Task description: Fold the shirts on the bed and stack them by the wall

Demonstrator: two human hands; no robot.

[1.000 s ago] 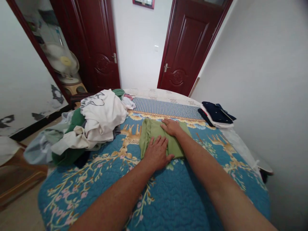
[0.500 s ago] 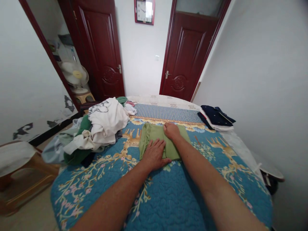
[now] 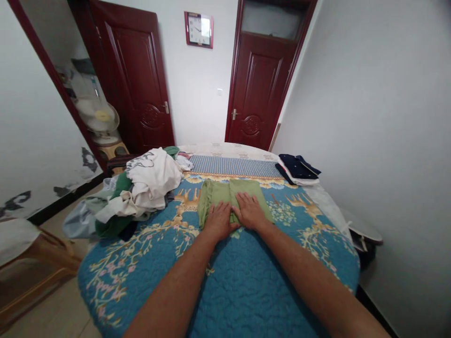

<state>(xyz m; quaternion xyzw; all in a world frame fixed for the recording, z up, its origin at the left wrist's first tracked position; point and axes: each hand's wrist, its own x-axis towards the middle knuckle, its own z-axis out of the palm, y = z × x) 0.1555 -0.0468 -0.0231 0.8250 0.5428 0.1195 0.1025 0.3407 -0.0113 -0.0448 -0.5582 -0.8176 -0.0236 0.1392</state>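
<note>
green garment (image 3: 219,191) lies folded on the blue quilted cover (image 3: 246,281); left hand (image 3: 219,221) and right hand (image 3: 251,213) rest flat on it, fingers spread, gripping nothing; smooth outward with even, light pressure, keeping edges aligned

Back wall: red-framed clock (image 3: 199,30) between left door (image 3: 132,70) and right door (image 3: 260,80), both dark red, panelled; light switch (image 3: 219,92) lower than clock; pale fan (image 3: 97,115), yellow hub, atop tan stool (image 3: 112,150); dark patches (image 3: 89,159) low on left wall (image 3: 31,122).
</note>
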